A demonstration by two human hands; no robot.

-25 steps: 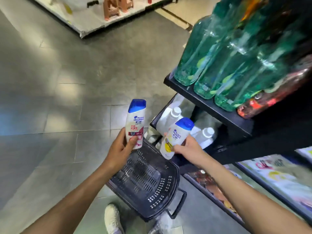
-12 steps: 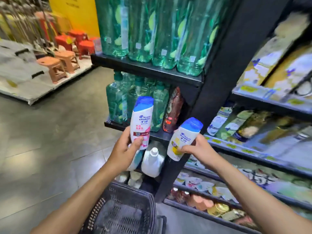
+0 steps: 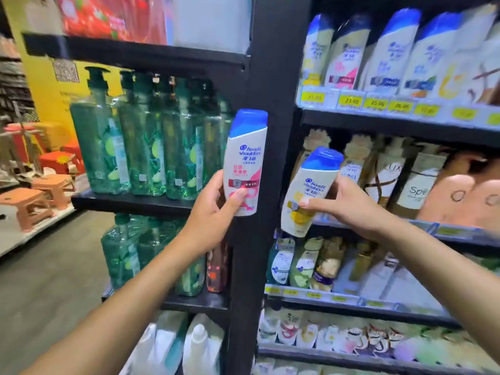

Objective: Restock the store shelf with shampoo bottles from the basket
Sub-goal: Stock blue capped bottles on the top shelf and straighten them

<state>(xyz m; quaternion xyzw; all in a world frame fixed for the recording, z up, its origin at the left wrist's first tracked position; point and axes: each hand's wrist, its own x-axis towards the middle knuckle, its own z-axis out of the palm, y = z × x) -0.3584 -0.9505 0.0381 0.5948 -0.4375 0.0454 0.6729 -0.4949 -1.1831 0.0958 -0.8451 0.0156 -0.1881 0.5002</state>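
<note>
in the middle of the frame the left hand (image 3: 213,209) grasps a white plastic shampoo bottle with a blue cap and pink label (image 3: 244,163), held upright with the thumb across its lower front, in front of the black upright post of the store shelf (image 3: 273,77). just right of it and a little lower, the right hand (image 3: 343,204) grasps a white plastic shampoo bottle with a blue cap and yellow label (image 3: 308,190), tilted with its cap leaning right; the two bottles are near but apart. at upper right a row of similar white blue-capped bottles (image 3: 389,50) stands on a shelf above yellow price tags (image 3: 351,101). at centre left, tall clear green pump bottles (image 3: 140,136) fill a black shelf. orange plastic stools (image 3: 40,196) sit at the left edge.
</note>
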